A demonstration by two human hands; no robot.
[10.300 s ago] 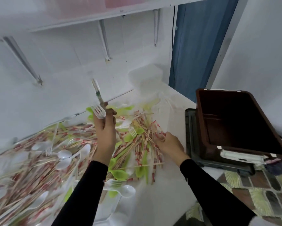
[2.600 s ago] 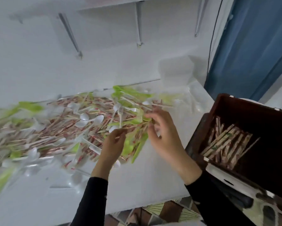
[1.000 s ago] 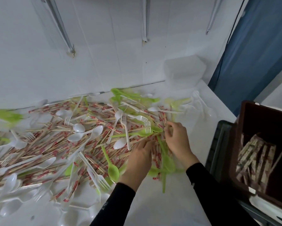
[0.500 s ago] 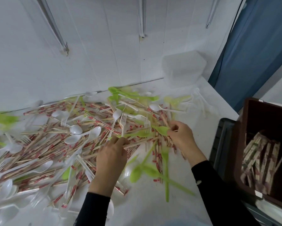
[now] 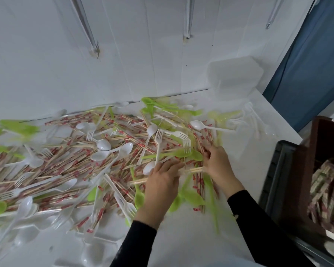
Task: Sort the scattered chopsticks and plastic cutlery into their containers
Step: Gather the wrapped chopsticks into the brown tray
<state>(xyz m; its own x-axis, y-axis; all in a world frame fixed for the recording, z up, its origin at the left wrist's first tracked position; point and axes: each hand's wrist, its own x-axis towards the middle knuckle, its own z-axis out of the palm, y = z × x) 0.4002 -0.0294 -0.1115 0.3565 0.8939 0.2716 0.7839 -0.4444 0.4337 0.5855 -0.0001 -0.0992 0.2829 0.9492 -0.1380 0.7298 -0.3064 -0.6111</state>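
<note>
The thin wooden chopsticks (image 5: 191, 170) lie flat, their long way running left to right, just between the two hands; the left hand (image 5: 162, 187) curls its fingers (image 5: 172, 166) over the middle, and the right hand (image 5: 218, 164) pinches the right end, so both hold the bunch. The dark brown plastic bin (image 5: 320, 143) sits to the right, nearer the right hand; the white surface (image 5: 191, 237) is messy with white plastic spoons (image 5: 102, 144), and the free way out looks like up.

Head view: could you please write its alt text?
A left hand and right hand gather chopsticks amid scattered white and green plastic cutlery on a white table; a brown bin at the right holds sorted ones.
</note>
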